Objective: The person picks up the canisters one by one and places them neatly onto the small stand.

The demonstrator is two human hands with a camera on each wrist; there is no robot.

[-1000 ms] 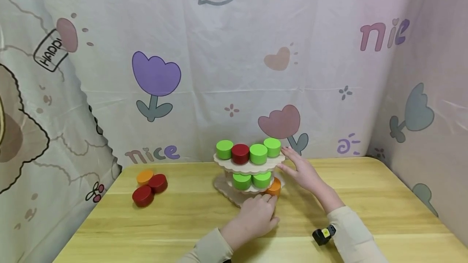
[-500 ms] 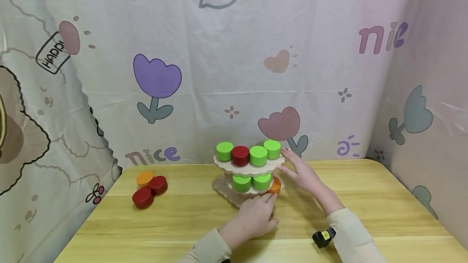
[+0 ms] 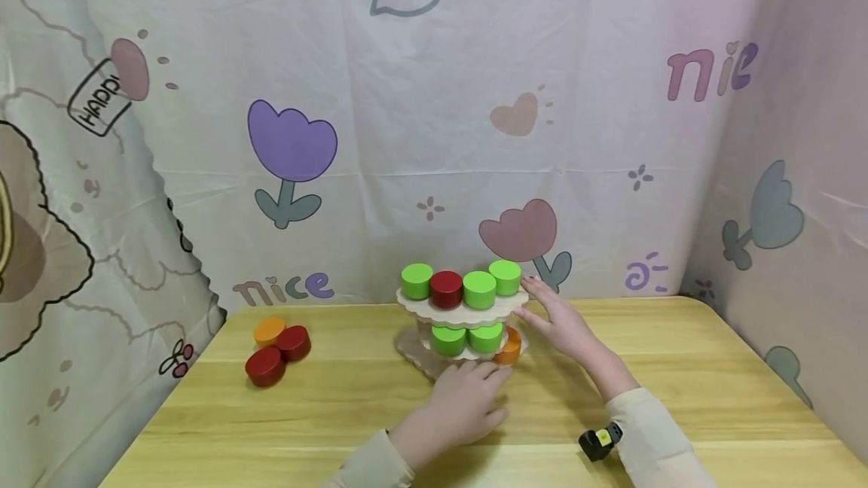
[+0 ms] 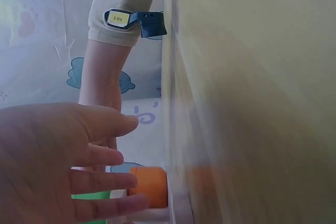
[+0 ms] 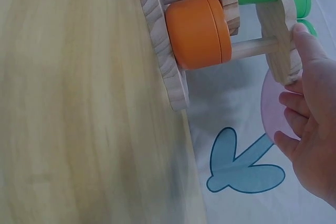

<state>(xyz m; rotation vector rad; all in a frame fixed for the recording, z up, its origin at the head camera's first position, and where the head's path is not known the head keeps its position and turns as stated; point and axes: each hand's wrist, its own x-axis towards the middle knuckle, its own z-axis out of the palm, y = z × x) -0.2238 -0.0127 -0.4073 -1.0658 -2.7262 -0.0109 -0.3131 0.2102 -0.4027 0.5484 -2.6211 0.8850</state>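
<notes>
A pale wooden tiered stand (image 3: 468, 313) with wavy edges carries green cylinders (image 3: 479, 289) and a red cylinder (image 3: 445, 289) on its top tier. Green pieces also sit on the middle tier. Low on its right side, an orange cylinder (image 5: 197, 32) stands on the base. My right hand (image 3: 566, 326) grips the top tier's right rim, its thumb and fingertips at the edge in the right wrist view. Just in front of the base, my left hand (image 3: 461, 405) holds nothing; its fingers (image 4: 100, 181) reach out loosely and overlap the orange piece in the left wrist view.
On the table's left lie two red cylinders (image 3: 265, 366) and an orange-yellow cylinder (image 3: 269, 331), close together. The wooden table (image 3: 325, 428) ends at a printed cloth backdrop (image 3: 407, 96) behind the stand. A black wrist camera (image 3: 600, 441) sits at the right sleeve.
My left hand has drawn back toward the lower left, away from the orange cylinder its fingertips were at, so more of that piece shows. My right hand stays at the top tier's rim.
</notes>
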